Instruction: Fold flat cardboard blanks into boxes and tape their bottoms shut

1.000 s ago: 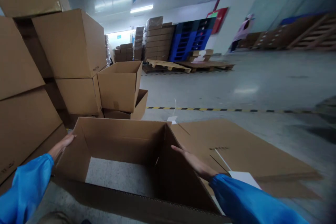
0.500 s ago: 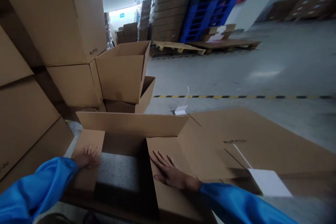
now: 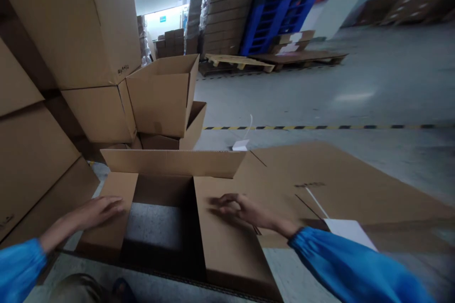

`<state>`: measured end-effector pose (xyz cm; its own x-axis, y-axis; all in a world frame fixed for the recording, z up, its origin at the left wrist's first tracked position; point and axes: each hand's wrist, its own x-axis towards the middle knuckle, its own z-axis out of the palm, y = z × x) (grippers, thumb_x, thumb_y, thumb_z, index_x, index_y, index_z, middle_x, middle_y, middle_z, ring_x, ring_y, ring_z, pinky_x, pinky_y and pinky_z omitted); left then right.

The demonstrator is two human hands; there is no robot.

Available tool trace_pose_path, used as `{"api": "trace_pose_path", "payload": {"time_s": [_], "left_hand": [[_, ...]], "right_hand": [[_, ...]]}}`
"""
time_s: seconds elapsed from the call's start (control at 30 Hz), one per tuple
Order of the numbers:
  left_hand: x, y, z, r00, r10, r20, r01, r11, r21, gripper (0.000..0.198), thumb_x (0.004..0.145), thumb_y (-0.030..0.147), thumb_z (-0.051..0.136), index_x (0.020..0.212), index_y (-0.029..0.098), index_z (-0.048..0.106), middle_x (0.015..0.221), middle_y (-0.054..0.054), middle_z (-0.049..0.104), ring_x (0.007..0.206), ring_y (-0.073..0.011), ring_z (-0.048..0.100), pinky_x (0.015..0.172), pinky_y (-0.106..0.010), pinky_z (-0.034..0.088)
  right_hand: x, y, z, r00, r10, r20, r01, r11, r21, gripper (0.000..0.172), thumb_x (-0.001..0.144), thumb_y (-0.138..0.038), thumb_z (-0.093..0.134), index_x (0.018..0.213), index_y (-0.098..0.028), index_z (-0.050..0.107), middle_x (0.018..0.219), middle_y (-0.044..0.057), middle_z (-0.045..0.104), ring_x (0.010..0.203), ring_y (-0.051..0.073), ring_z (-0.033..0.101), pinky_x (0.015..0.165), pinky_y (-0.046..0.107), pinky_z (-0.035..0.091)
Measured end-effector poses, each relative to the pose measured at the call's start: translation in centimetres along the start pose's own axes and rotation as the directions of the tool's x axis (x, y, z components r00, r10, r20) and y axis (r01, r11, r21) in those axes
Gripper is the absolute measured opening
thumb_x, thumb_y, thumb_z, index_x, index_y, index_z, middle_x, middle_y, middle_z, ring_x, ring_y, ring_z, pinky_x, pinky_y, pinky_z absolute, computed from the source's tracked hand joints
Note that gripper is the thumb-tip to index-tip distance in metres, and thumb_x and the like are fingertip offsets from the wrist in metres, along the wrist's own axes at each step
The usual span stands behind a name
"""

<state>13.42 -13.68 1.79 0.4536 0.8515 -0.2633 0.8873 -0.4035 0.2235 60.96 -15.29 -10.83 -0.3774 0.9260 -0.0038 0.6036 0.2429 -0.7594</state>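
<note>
A cardboard box [image 3: 152, 260] stands in front of me with its middle open, and the grey floor shows through it. Its left end flap [image 3: 117, 184] and right end flap [image 3: 223, 241] are folded inward, while the far long flap [image 3: 170, 163] stands up. My left hand [image 3: 101, 210] hovers over the left flap, fingers stretched out and empty. Over the right flap, my right hand [image 3: 240, 206] is raised with loosely bent fingers, slightly blurred, holding nothing.
Stacked cartons [image 3: 71, 33] rise on the left, with an open box [image 3: 159, 99] beside them. Flat cardboard [image 3: 337, 180] lies at right, with a white card [image 3: 350, 232] on it. Wooden pallets [image 3: 241, 62] and blue pallets [image 3: 273, 19] are farther back.
Both hands have lifted off the end flaps. The left hand has drawn back to the left; the right hand has risen and its fingers have curled.
</note>
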Motion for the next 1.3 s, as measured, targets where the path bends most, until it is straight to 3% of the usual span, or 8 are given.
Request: {"api": "trace_pose_path", "payload": {"time_s": [0.13, 0.27, 0.43, 0.67, 0.83, 0.93, 1.07, 1.3], "left_hand": [[-5.3, 5.8, 3.4, 0.884, 0.326, -0.336, -0.293, 0.945, 0.146, 0.050, 0.103, 0.057, 0.036, 0.134, 0.029, 0.063, 0.122, -0.006, 0.071, 0.107, -0.0241, 0.068, 0.089, -0.034, 0.056], [-4.6, 9.6, 8.0, 0.688, 0.624, -0.371, -0.439, 0.765, 0.471, 0.054, 0.103, 0.059, 0.035, 0.129, 0.022, 0.066, 0.101, -0.009, 0.075, 0.084, -0.0220, 0.069, 0.076, -0.035, 0.056], [-1.1, 9.5, 8.3, 0.640, 0.613, -0.464, -0.292, 0.752, 0.591, 0.065, 0.102, 0.065, 0.027, 0.074, 0.021, 0.066, 0.053, -0.003, 0.055, 0.052, -0.0166, 0.055, 0.056, -0.030, 0.045], [1.9, 8.7, 7.3, 0.813, 0.522, -0.259, -0.373, 0.808, 0.456, 0.066, 0.099, 0.071, 0.029, 0.079, 0.019, 0.065, 0.063, -0.006, 0.062, 0.065, -0.0201, 0.061, 0.070, -0.033, 0.047], [6.5, 6.7, 10.6, 0.856, 0.424, -0.294, -0.298, 0.872, 0.389, 0.063, 0.097, 0.067, 0.045, 0.135, 0.018, 0.059, 0.124, -0.018, 0.063, 0.118, -0.0320, 0.058, 0.101, -0.043, 0.041], [9.0, 4.5, 14.9, 0.746, 0.455, -0.486, -0.259, 0.871, 0.417, 0.053, 0.095, 0.055, 0.059, 0.140, 0.027, 0.056, 0.142, -0.017, 0.052, 0.137, -0.0348, 0.043, 0.114, -0.047, 0.028], [11.1, 2.8, 18.2, 0.427, 0.475, -0.770, -0.187, 0.879, 0.439, 0.059, 0.091, 0.049, 0.067, 0.143, 0.025, 0.050, 0.141, -0.020, 0.051, 0.137, -0.0364, 0.043, 0.114, -0.051, 0.026], [8.8, 3.3, 16.7, 0.373, 0.654, -0.659, -0.410, 0.753, 0.515, 0.027, 0.097, 0.034, 0.057, 0.122, 0.024, 0.064, 0.115, -0.010, 0.069, 0.115, -0.0210, 0.062, 0.106, -0.032, 0.037]], "right_hand": [[2.3, -1.3, -5.0, 0.968, 0.058, -0.246, -0.115, 0.968, -0.223, 0.031, 0.089, -0.039, 0.056, 0.105, -0.018, 0.071, 0.109, 0.014, 0.075, 0.102, 0.031, 0.070, 0.093, 0.045, 0.054], [9.1, -5.8, -6.6, 0.874, -0.143, -0.464, -0.087, 0.895, -0.438, 0.038, 0.097, -0.033, 0.046, 0.124, -0.013, 0.063, 0.129, 0.017, 0.066, 0.123, 0.031, 0.059, 0.106, 0.046, 0.044], [15.3, -11.4, -3.9, 0.969, -0.012, -0.246, -0.132, 0.815, -0.564, 0.048, 0.104, -0.046, 0.039, 0.125, -0.010, 0.063, 0.123, 0.020, 0.069, 0.117, 0.032, 0.063, 0.101, 0.042, 0.046], [12.2, -13.5, -1.7, 0.982, 0.129, -0.142, -0.188, 0.781, -0.595, 0.057, 0.103, -0.057, 0.035, 0.123, -0.015, 0.068, 0.110, 0.017, 0.074, 0.104, 0.031, 0.070, 0.088, 0.038, 0.051], [8.9, -15.3, -1.4, 0.982, 0.175, -0.075, -0.185, 0.785, -0.592, 0.063, 0.102, -0.061, 0.033, 0.124, -0.015, 0.070, 0.104, 0.018, 0.076, 0.103, 0.033, 0.071, 0.089, 0.040, 0.051], [7.3, -16.3, -1.6, 0.982, 0.185, -0.044, -0.178, 0.807, -0.563, 0.061, 0.103, -0.061, 0.031, 0.127, -0.019, 0.069, 0.107, 0.014, 0.077, 0.104, 0.029, 0.071, 0.090, 0.036, 0.051], [5.8, -16.6, 1.4, 0.971, 0.191, -0.145, -0.240, 0.776, -0.583, 0.058, 0.103, -0.059, 0.034, 0.124, -0.016, 0.068, 0.105, 0.016, 0.076, 0.101, 0.029, 0.072, 0.086, 0.035, 0.053], [1.2, -10.7, 15.0, 0.960, 0.135, -0.244, -0.226, 0.890, -0.395, 0.044, 0.104, -0.037, 0.044, 0.138, -0.013, 0.059, 0.147, 0.012, 0.055, 0.140, 0.026, 0.048, 0.114, 0.038, 0.041]]}}
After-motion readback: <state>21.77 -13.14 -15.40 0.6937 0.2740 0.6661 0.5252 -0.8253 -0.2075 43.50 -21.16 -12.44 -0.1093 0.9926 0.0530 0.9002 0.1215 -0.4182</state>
